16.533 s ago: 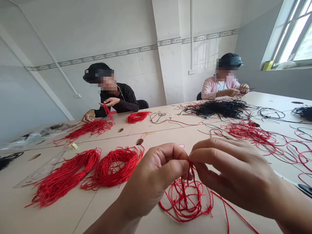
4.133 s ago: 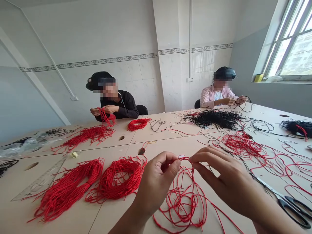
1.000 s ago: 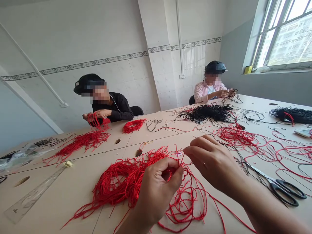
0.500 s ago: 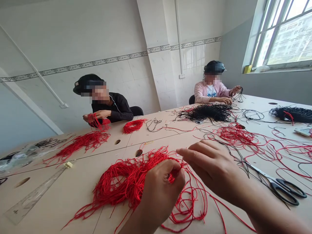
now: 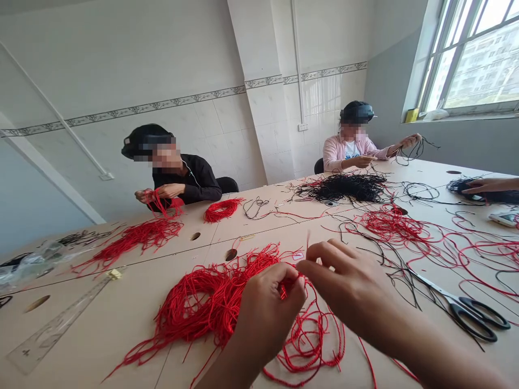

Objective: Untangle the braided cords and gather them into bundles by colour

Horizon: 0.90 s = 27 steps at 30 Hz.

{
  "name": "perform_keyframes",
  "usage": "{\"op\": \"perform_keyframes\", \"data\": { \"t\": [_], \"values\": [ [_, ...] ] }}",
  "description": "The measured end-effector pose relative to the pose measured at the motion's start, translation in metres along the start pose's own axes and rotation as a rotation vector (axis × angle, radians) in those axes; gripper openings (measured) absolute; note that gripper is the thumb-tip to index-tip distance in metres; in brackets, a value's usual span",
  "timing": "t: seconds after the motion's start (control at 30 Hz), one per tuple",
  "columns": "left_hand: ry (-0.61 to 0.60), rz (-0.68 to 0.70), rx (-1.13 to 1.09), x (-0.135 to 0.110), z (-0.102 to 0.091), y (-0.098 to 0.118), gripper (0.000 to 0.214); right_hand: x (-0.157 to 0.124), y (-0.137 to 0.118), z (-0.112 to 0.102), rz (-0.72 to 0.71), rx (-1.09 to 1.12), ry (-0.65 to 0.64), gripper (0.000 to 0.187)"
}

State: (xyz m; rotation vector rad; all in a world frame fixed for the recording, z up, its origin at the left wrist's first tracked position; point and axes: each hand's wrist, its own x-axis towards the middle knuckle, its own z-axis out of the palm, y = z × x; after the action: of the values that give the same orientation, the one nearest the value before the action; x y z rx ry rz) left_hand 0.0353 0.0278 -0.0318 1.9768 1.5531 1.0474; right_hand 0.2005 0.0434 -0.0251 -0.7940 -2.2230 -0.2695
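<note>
My left hand [image 5: 270, 308] is closed in a pinch on a thin red cord [image 5: 300, 274] above the table. Right beside it, my right hand [image 5: 344, 281] has its thumb and fingers pinched together at the same cord; a short, blurred end of cord pokes up above these fingers. Beneath and behind my left hand lies a big tangled bundle of red braided cords [image 5: 194, 302]. Loose loops of red cord [image 5: 310, 346] spread under both hands. The exact spot where the fingertips meet the cord is partly hidden.
Black-handled scissors [image 5: 474, 319] lie at right near black cords [image 5: 401, 270] and a red tangle [image 5: 395, 227]. A clear ruler [image 5: 60, 324] is at left. Across the table, two people handle red cords [image 5: 162, 202] and black cords [image 5: 409, 151]. Another person's hand [image 5: 490, 186] reaches in from the right.
My right hand's fingers have drawn together from a flatter pose and sit close to my left fingertips. Another person's hand has come onto the black bundle at far right.
</note>
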Motion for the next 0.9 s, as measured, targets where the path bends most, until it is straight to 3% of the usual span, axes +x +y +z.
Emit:
{"op": "perform_keyframes", "data": {
  "t": [0.13, 0.27, 0.4, 0.47, 0.53, 0.63, 0.73, 0.9],
  "values": [
    [0.051, 0.018, 0.131, 0.005, 0.002, -0.007, 0.016, -0.002, -0.014, 0.009, 0.036, -0.016, -0.039, 0.027],
    [0.147, 0.041, 0.308, 0.008, 0.005, -0.013, 0.017, -0.002, -0.015, 0.015, 0.093, -0.089, 0.008, 0.025],
    [0.233, 0.036, 0.308, 0.007, 0.001, -0.011, 0.016, -0.001, -0.013, 0.013, 0.12, -0.114, -0.004, 0.021],
    [0.235, 0.016, 0.189, 0.007, -0.002, -0.009, 0.015, -0.001, -0.011, 0.012, 0.138, -0.069, -0.01, 0.018],
    [0.152, -0.038, -0.039, 0.008, -0.007, -0.007, 0.015, 0.001, -0.007, 0.011, 0.174, 0.055, -0.004, 0.018],
    [-0.005, -0.133, -0.463, 0.011, -0.015, -0.005, 0.018, 0.006, 0.002, 0.01, 0.299, 0.405, 0.018, 0.016],
    [-0.078, -0.259, -0.789, 0.012, -0.02, -0.004, 0.022, 0.012, 0.011, 0.009, 0.468, 0.822, 0.008, 0.011],
    [-0.139, -0.399, -1.041, 0.008, -0.02, 0.001, 0.024, 0.016, 0.016, 0.013, 0.644, 1.337, -0.054, 0.024]
  ]
}}
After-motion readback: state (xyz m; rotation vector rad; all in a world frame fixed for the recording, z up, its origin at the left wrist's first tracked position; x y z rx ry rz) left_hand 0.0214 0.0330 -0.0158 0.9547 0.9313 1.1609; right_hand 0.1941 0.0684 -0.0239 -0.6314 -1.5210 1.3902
